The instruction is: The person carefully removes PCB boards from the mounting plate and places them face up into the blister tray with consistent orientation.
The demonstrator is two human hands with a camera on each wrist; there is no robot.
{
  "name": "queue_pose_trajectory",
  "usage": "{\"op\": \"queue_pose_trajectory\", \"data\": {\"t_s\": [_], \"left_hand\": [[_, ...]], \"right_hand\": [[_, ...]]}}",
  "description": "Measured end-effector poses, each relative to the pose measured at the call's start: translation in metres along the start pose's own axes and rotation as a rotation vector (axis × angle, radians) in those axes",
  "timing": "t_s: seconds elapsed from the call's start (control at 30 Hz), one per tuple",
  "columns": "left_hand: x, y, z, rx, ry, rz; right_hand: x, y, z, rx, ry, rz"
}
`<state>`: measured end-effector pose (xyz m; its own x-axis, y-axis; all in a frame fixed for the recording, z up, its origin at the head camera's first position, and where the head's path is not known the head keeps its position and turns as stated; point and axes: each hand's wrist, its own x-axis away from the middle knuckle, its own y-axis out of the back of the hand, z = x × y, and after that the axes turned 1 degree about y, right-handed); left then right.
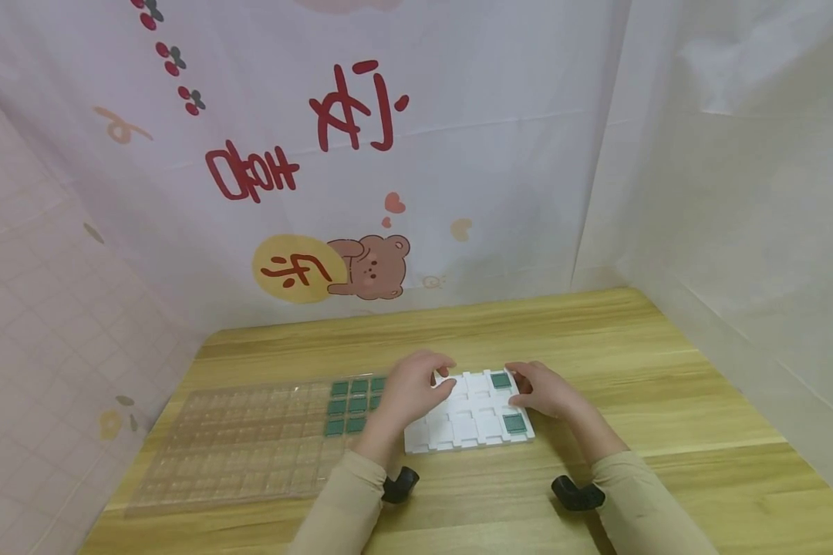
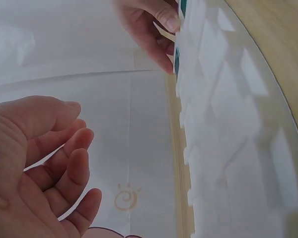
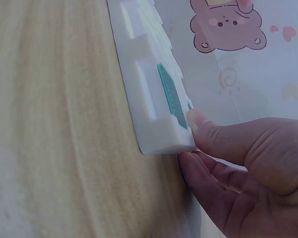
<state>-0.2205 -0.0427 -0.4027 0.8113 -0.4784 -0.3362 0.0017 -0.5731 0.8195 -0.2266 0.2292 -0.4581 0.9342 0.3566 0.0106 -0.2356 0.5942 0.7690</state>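
A white plastic tray (image 1: pixel 463 424) with square pockets lies on the table. Two green square pieces sit in its right-hand column, a far one (image 1: pixel 501 381) and a near one (image 1: pixel 514 423). My right hand (image 1: pixel 544 391) is at the tray's right end, with thumb and fingers gripping its edge in the right wrist view. Above the tray's left end hovers my left hand (image 1: pixel 414 389), its fingers loosely bent and nothing between them. In the left wrist view that hand (image 2: pixel 44 163) is apart from the tray (image 2: pixel 228 124).
Left of the white tray lies a large clear plastic tray (image 1: pixel 243 439) with several green square pieces (image 1: pixel 357 405) at its right end. The wooden tabletop (image 1: pixel 666 401) is bounded by a printed cloth (image 1: pixel 500 193) behind and at the sides.
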Motion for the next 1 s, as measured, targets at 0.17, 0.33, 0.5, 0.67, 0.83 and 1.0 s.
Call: {"op": "queue_pose_trajectory", "data": {"t_s": [0.17, 0.33, 0.5, 0.67, 0.83, 1.0], "left_hand": [[-0.01, -0.008, -0.007, -0.004, 0.012, 0.015], [-0.016, -0.015, -0.014, 0.001, 0.01, 0.042], [-0.022, -0.023, -0.02, -0.019, -0.011, 0.056], [-0.031, -0.035, -0.024, -0.06, -0.018, 0.075], [-0.041, -0.049, -0.027, -0.142, -0.009, 0.093], [-0.048, -0.06, -0.03, -0.194, 0.039, 0.121]], "right_hand": [[-0.001, 0.0, -0.001, -0.002, -0.002, -0.003], [-0.003, 0.0, -0.002, -0.002, 0.003, -0.008], [-0.004, 0.0, -0.003, -0.003, -0.005, -0.008], [-0.004, -0.001, -0.004, -0.01, -0.009, -0.008], [-0.004, -0.001, -0.004, 0.0, -0.013, -0.005], [-0.002, 0.0, -0.001, -0.002, -0.011, -0.009]]}}
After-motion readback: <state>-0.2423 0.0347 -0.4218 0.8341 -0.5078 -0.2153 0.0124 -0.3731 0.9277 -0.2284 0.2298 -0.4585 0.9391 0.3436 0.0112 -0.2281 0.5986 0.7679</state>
